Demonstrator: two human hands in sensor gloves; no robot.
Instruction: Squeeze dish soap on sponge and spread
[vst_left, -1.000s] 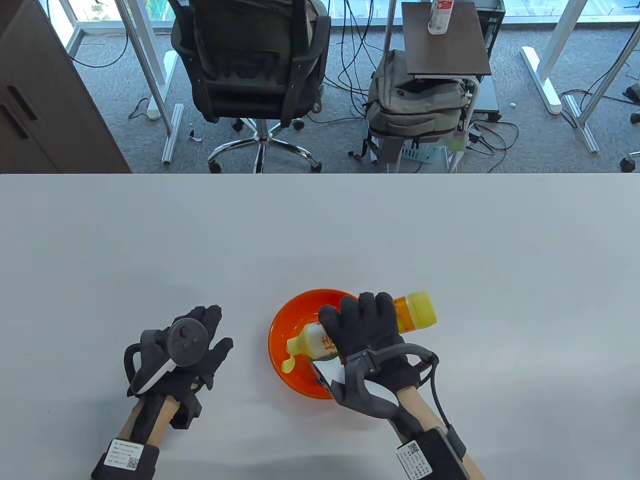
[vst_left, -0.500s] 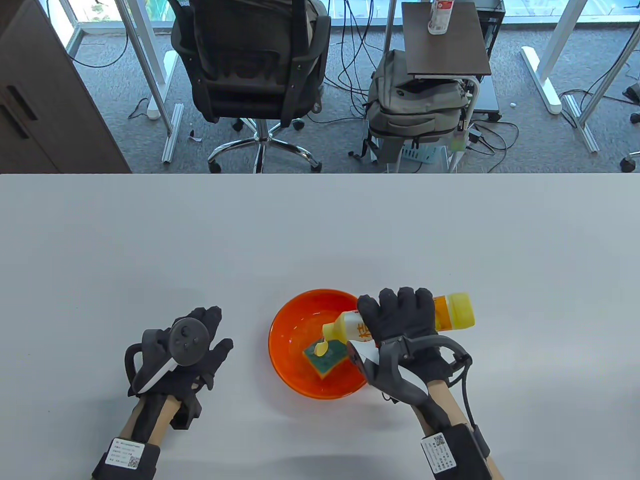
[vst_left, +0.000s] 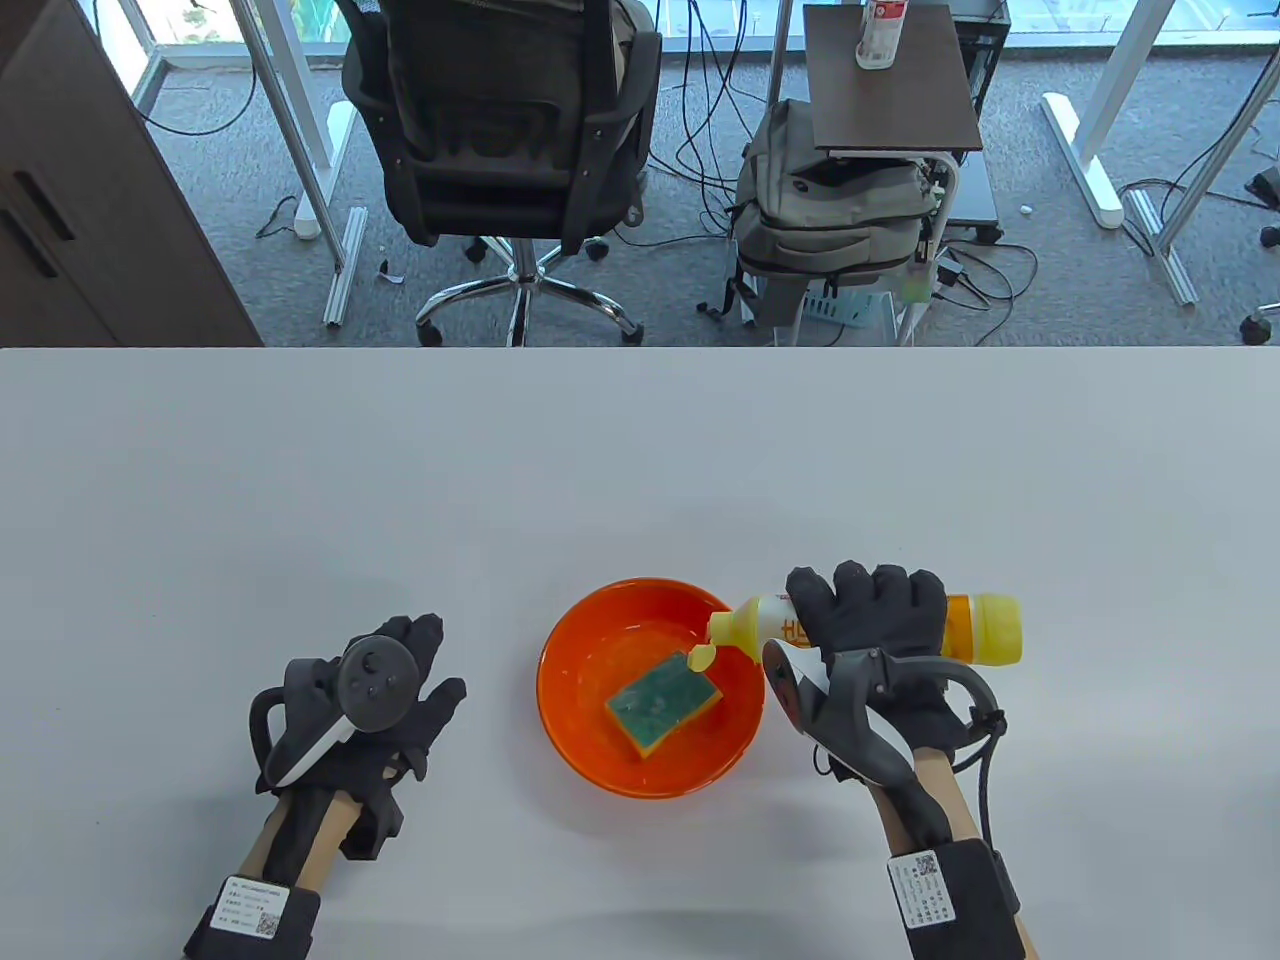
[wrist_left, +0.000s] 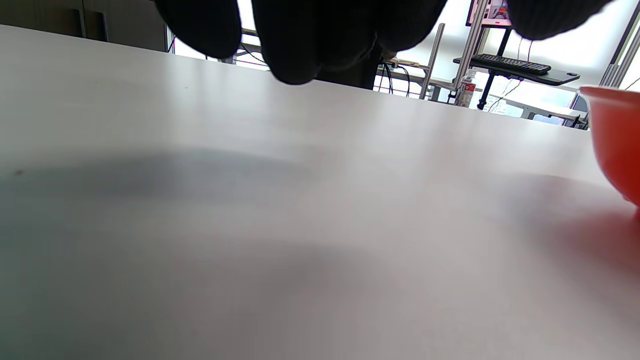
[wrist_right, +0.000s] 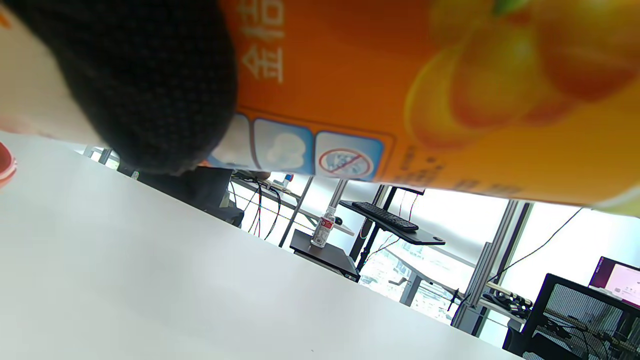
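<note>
A green-topped yellow sponge (vst_left: 662, 704) lies in an orange bowl (vst_left: 580, 660) near the table's front. My right hand (vst_left: 868, 622) grips a yellow dish soap bottle (vst_left: 985, 628) on its side, just right of the bowl. Its open flip cap (vst_left: 703, 657) hangs over the bowl's right rim. The bottle's orange label fills the top of the right wrist view (wrist_right: 425, 90). My left hand (vst_left: 385, 700) rests flat on the table, left of the bowl, holding nothing. Its fingertips (wrist_left: 295, 40) hang in at the top of the left wrist view, with the bowl's side (wrist_left: 617, 135) at the right edge.
The white table (vst_left: 640, 470) stretches far behind the bowl. Beyond its far edge stand an office chair (vst_left: 500, 130), a backpack (vst_left: 830, 220) and a small side table (vst_left: 890, 80) with a bottle on it.
My right hand has carried the soap bottle to the right, from over the bowl's middle to beside its right rim, uncovering the sponge. The left hand has not moved.
</note>
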